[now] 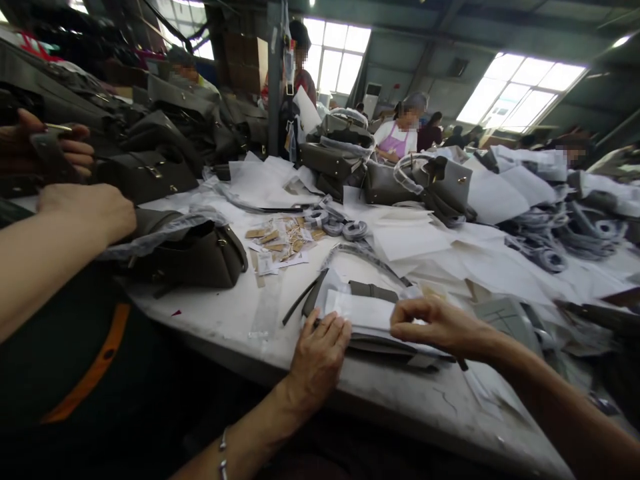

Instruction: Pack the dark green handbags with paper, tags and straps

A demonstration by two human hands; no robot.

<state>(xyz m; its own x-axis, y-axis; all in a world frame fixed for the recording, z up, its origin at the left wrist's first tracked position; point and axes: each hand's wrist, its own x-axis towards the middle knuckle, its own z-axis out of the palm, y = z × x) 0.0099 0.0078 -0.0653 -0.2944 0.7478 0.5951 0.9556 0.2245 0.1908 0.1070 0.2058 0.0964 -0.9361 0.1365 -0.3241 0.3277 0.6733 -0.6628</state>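
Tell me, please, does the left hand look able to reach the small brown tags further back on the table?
Probably yes. The left hand lies flat on the paper at the near edge; the tags sit beyond it on the table, with only a dark strap lying flat between.

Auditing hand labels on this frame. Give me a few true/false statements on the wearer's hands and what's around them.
1. The left hand lies open, fingers on the white sheet. True.
2. The right hand holds scissors. False: its fingers pinch the white sheet's edge.
3. The white sheet lies over a grey leather piece on the table. True.
4. The tan tags lie right of the right hand. False: they lie farther back, left of both hands.
5. A bracelet sits on the left wrist. True.
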